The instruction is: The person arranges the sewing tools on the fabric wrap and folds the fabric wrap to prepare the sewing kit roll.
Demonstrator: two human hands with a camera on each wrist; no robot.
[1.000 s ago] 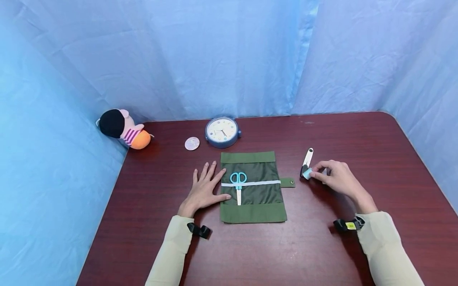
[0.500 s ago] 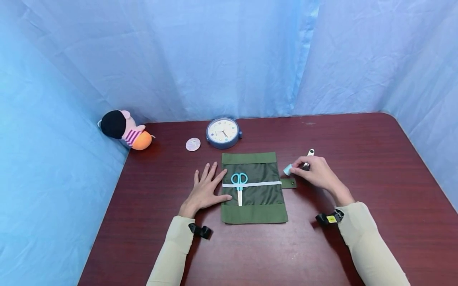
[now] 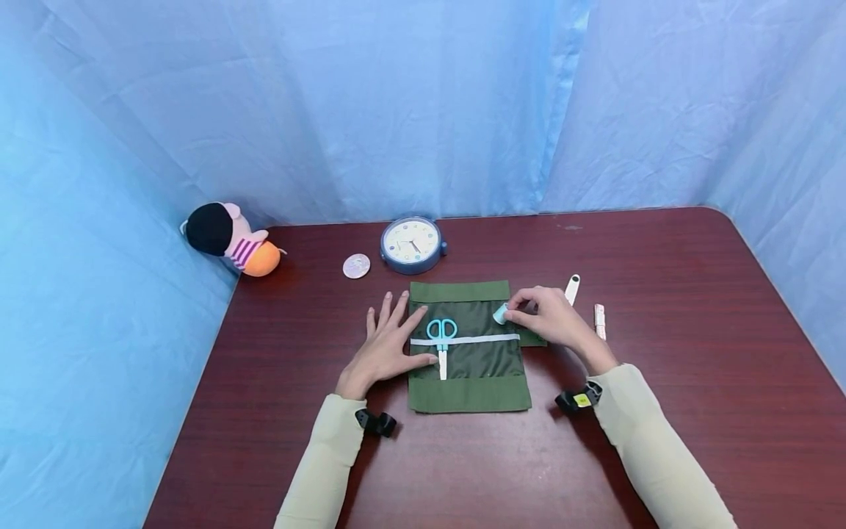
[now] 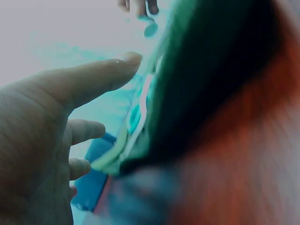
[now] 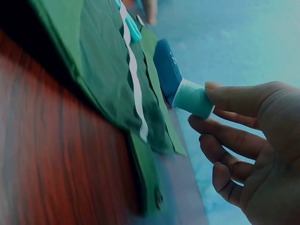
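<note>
A dark green cloth pouch (image 3: 471,397) lies unfolded on the table, with a white elastic strip across it. Scissors (image 3: 442,338) with turquoise handles are tucked under the strip on its left side. My left hand (image 3: 382,354) lies with fingers spread at the pouch's left edge, the thumb tip close to the scissor blades. Between thumb and fingertips my right hand (image 3: 551,319) pinches a spool of light turquoise thread (image 5: 193,98) over the pouch's upper right part. The right wrist view shows the spool tilted and raised above the cloth.
A white-handled tool (image 3: 572,289) and a small pale strip-like item (image 3: 600,321) lie right of the pouch, partly behind the right hand. Behind it stand a blue clock (image 3: 411,245) and a round pale disc (image 3: 356,266). A plush toy (image 3: 231,239) sits at the far left corner.
My right hand has carried the thread spool leftward from beside the white-handled tool to over the pouch. The left hand has shifted slightly right and up, its thumb nearer the scissors.
</note>
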